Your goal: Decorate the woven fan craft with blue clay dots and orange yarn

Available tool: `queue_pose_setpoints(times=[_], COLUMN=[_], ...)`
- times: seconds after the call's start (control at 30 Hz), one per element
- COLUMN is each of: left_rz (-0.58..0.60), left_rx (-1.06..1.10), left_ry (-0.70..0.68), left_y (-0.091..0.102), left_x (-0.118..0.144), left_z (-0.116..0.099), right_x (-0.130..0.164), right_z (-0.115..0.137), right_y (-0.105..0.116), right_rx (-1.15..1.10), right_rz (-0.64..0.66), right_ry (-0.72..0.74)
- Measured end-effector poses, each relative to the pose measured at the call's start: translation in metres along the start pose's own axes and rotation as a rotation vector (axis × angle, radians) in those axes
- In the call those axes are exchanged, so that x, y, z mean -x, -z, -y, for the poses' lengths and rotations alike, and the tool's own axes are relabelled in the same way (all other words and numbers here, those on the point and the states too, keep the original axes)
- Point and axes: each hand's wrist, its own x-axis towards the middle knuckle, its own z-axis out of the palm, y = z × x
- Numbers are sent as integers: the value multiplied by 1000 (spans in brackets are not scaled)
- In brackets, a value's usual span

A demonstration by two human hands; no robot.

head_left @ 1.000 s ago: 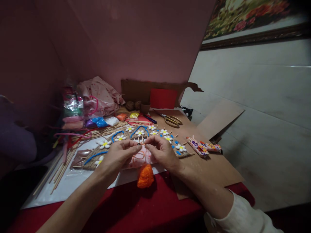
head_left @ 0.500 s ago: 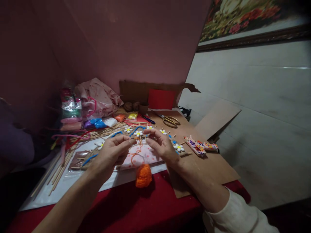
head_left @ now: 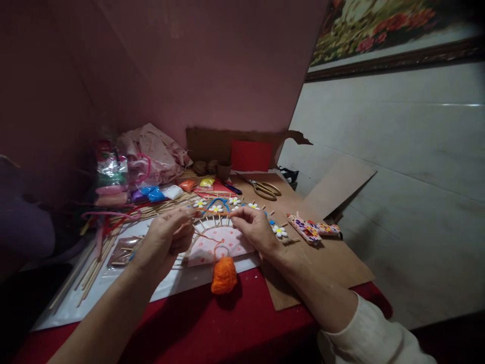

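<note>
A strand of orange yarn (head_left: pixel 212 213) runs stretched between my two hands. My left hand (head_left: pixel 170 232) is closed with thumb and forefinger pinching one part of it. My right hand (head_left: pixel 257 230) pinches the other part, farther right. The loose strand curves down to an orange yarn ball (head_left: pixel 224 275) at the table's front. Beneath my hands lies a fan-shaped craft of sticks with white-and-yellow flowers (head_left: pixel 279 231) and blue trim along its outer band. Its half-round centre (head_left: pixel 222 243) is covered in pink spotted fabric. My left hand hides part of the craft's left side.
Gold-handled scissors (head_left: pixel 265 189) lie behind on brown cardboard (head_left: pixel 318 263). Clay packets (head_left: pixel 153 193) and bundled wooden sticks (head_left: pixel 91 268) are at the left. A flower-patterned piece (head_left: pixel 308 230) rests at the right. A red card (head_left: pixel 251 155) stands near the wall.
My hands have drawn apart, the left one moving left and slightly down. The orange strand is now pulled into a straight line, and more of the pink fabric shows.
</note>
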Motion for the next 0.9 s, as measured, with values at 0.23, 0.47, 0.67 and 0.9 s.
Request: queue_pose_setpoints(times=[0.23,0.47,0.67,0.9], left_rz=[38,97,89,68], left_rx=[34,-39,-32,-32], left_ry=[31,103,99,86], left_y=[1,-9,-9,-6], left_x=[1,6,6,3], left_z=[1,6,7,8], right_x=[1,18,18,17], right_z=[4,27,17,18], right_y=[3,-5,-11,-10], right_rx=[160,-240,-309,-354], right_rz=[-101,300,284,289], right_ry=[5,-60,-107,-151])
